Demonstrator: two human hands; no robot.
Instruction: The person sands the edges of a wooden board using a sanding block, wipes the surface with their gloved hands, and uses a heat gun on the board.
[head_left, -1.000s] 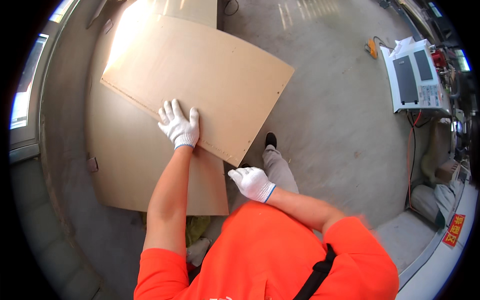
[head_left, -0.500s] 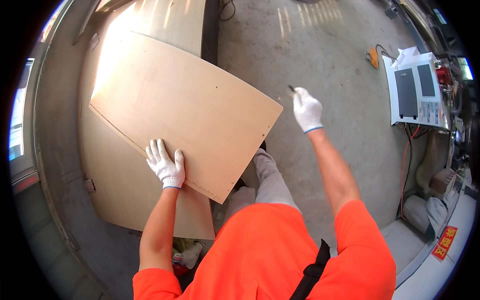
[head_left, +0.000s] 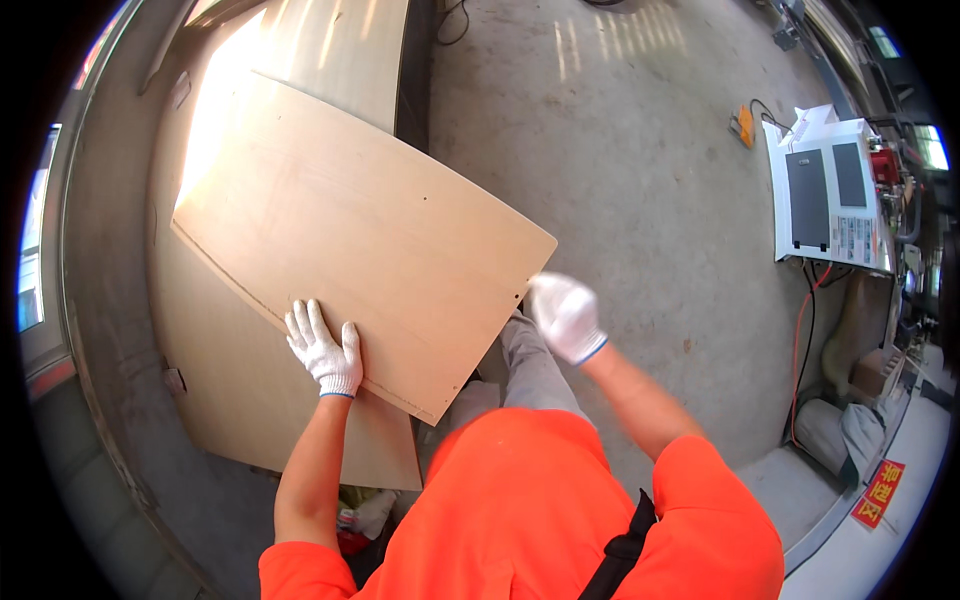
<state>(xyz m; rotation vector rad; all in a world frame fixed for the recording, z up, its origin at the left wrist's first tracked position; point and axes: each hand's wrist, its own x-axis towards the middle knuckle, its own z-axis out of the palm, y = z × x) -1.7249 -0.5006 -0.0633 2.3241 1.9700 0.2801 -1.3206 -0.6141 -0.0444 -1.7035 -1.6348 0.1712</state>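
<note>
A tan wooden panel [head_left: 370,230] lies at a slant on top of a larger board [head_left: 230,385]. The upper panel has small holes along its right end and a rough line along its near edge. My left hand [head_left: 325,355], in a white knit glove, rests flat on the panel by that near edge with its fingers spread. At the panel's right end is my right hand [head_left: 566,318], also gloved and smeared by motion. Its fingers look closed beside the corner holes; what they hold is hidden in the blur.
Farther boards [head_left: 345,60] lie beyond the panel. At the right stands a white and grey machine [head_left: 835,190] with cables, and an orange item [head_left: 742,127] is on the concrete floor [head_left: 640,200]. A crumpled bag [head_left: 372,515] sits below the boards.
My right hand has come down and left from over the floor to the panel's right end. The thin dark tool it held earlier is no longer visible. My left hand stays on the panel.
</note>
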